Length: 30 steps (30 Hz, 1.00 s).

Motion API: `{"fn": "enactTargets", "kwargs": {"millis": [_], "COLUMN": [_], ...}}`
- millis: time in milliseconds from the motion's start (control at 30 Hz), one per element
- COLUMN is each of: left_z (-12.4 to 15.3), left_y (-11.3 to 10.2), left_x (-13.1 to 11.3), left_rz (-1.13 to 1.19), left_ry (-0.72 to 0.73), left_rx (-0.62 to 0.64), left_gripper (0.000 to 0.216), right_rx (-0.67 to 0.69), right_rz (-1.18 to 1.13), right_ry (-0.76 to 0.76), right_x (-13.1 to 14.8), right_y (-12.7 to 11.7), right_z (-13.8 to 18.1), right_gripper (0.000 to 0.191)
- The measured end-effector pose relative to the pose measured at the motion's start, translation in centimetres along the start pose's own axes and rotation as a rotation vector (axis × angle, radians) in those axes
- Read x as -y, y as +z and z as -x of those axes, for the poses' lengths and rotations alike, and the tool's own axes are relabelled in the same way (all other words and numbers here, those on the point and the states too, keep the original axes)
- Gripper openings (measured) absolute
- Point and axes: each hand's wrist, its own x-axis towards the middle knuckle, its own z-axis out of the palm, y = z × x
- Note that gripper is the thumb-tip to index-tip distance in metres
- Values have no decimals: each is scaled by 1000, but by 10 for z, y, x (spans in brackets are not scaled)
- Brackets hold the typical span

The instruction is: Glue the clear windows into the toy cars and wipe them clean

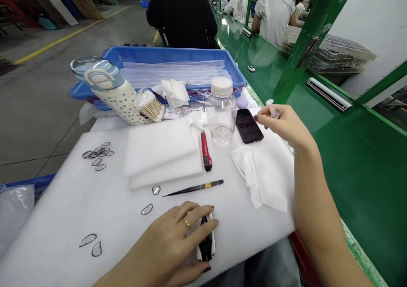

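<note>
My left hand (178,236), with a gold ring on one finger, grips a small black-and-white model car (207,240) at the front of the white foam-covered surface. My right hand (286,123) is raised at the right, pinching a small translucent plastic tube with a flared white top, like a small syringe (271,108). Beyond the left hand lie black tweezers (197,188) with a yellow band. Left of them are a clear dark-rimmed piece (156,190) and another D-shaped piece (146,209). Two more rimmed pieces (96,249) lie front left, and several form a pile (98,152) farther back.
Around the middle are folded white foam sheets (162,149), a red utility knife (206,153), a clear bottle (221,117), a phone (249,126) and a white cloth (263,176). Behind stand a dotted flask (117,102), cotton swabs (151,107) and a blue bin (171,54). Co-workers sit beyond.
</note>
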Motion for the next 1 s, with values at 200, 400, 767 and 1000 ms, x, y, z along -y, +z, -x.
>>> {"fn": "enactTargets", "kwargs": {"millis": [200,400,767,1000], "left_z": [1,-2,0,4], "left_y": [0,0,-3,0], "left_x": [2,0,2,3], "left_rz": [-30,-38,-41,-26], "left_ry": [26,36,38,14], "left_rx": [-6,9,46,65], "left_gripper": [71,73,70,66], "right_rx": [38,183,-72,-295], "right_rz": [448,485,456,314], "right_ry": [216,181,166,225], "right_x": [-53,-59,-70,-61], "right_y": [-8,5,17,5], "right_z": [-22,-29,-43,-36], "right_gripper": [22,34,52,28]}}
